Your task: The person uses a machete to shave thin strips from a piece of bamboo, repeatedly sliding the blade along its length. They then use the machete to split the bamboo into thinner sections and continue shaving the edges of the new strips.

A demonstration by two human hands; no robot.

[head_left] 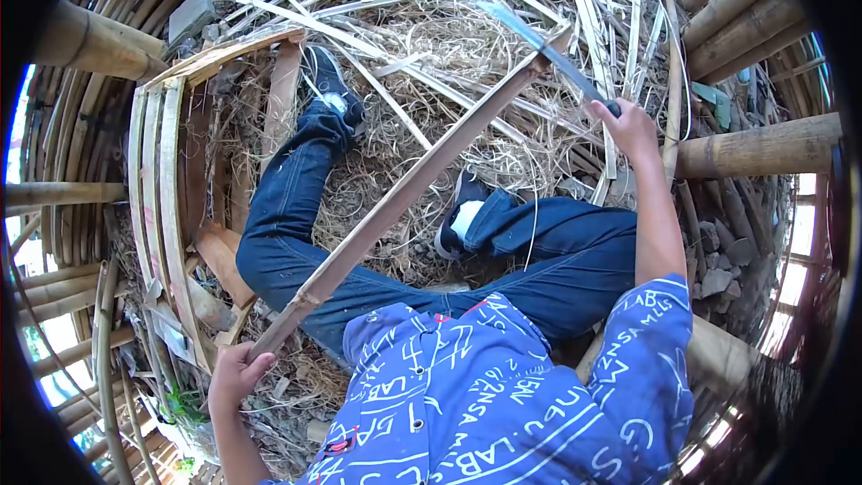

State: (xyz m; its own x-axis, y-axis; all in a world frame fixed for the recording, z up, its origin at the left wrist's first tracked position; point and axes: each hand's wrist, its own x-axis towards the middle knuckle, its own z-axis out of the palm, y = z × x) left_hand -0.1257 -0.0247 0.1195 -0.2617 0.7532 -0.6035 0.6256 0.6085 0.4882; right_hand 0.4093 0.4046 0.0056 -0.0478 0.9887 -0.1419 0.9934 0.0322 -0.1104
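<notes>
My left hand point(239, 377) is wrapped round the near end of a long split bamboo strip point(404, 198). The strip slants up to the right across my lap, with a node near my hand. In my right hand point(628, 131) is the dark handle of a long-bladed knife point(561, 63). Its blade points up and left and crosses the strip close to the far end, where the bamboo looks notched. My legs in dark jeans point(296, 184) are bent under the strip, with both shoes on the shavings.
Thin shavings and pale bamboo slivers point(413, 63) cover the ground ahead. A wooden crate-like frame point(166, 207) stands at left. Thick bamboo poles point(763, 145) jut in at right, near broken stones point(718, 278). A grey block point(191, 15) lies at upper left.
</notes>
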